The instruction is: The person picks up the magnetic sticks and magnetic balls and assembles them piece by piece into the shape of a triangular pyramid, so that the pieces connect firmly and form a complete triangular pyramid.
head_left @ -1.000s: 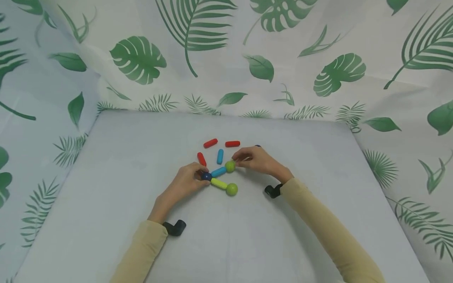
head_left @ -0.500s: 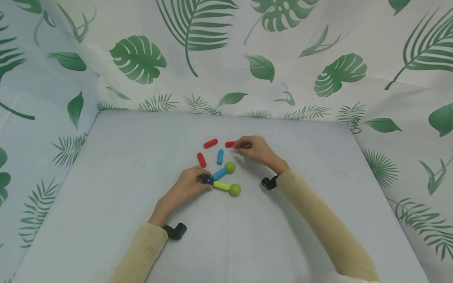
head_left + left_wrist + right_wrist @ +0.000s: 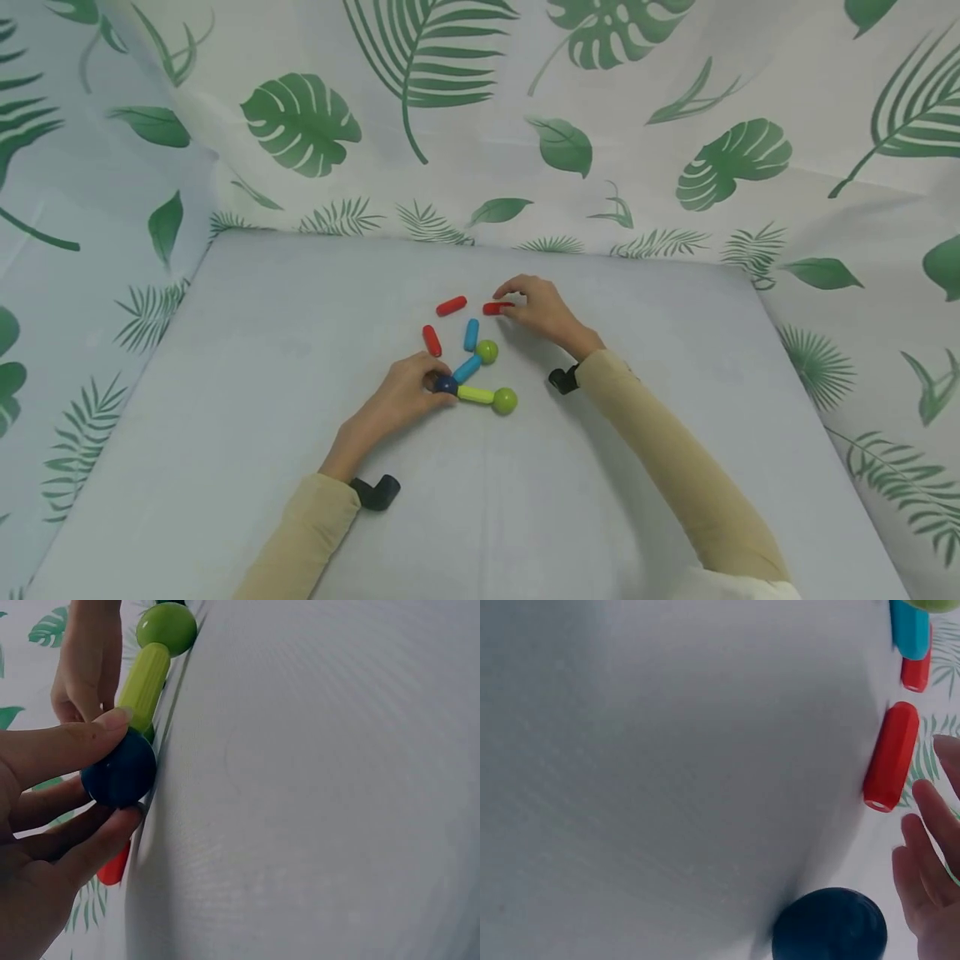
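My left hand pinches a dark blue ball between thumb and fingers. From that ball extend a yellow-green rod and a light blue rod. A green ball sits at the far end of the yellow-green rod, and another green ball at the end of the light blue one. My right hand is over a red rod lying on the table, its fingers spread. In the right wrist view the visible fingers are apart from that rod.
Two more red rods and a loose light blue rod lie on the white table beyond the joined pieces. A second dark blue ball lies near my right hand. A leaf-patterned sheet rises behind the table.
My right hand has left the upper green ball and moved away from me to the red rod, its fingers now spread wider. My left hand, holding the blue ball, has shifted slightly right.
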`<action>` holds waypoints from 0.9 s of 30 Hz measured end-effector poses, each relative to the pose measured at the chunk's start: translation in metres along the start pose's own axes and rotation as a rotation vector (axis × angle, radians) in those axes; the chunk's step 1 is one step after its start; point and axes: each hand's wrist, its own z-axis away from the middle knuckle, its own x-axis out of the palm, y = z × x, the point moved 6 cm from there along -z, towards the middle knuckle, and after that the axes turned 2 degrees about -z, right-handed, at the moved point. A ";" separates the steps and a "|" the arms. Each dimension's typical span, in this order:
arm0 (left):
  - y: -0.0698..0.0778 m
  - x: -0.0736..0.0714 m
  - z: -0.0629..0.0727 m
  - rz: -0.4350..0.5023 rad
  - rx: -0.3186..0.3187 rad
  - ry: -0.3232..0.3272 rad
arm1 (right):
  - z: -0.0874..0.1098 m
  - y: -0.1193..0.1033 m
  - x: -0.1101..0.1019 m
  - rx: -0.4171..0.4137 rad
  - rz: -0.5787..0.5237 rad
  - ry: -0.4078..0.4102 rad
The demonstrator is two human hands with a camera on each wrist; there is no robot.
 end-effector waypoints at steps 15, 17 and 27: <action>0.004 0.003 0.000 0.028 -0.014 0.010 | 0.008 0.002 0.008 -0.061 0.031 -0.039; 0.004 0.004 0.000 0.033 -0.017 0.009 | 0.010 0.002 0.008 -0.060 0.024 -0.041; 0.004 0.003 -0.001 0.020 -0.024 0.030 | 0.014 0.002 0.012 -0.056 0.083 -0.076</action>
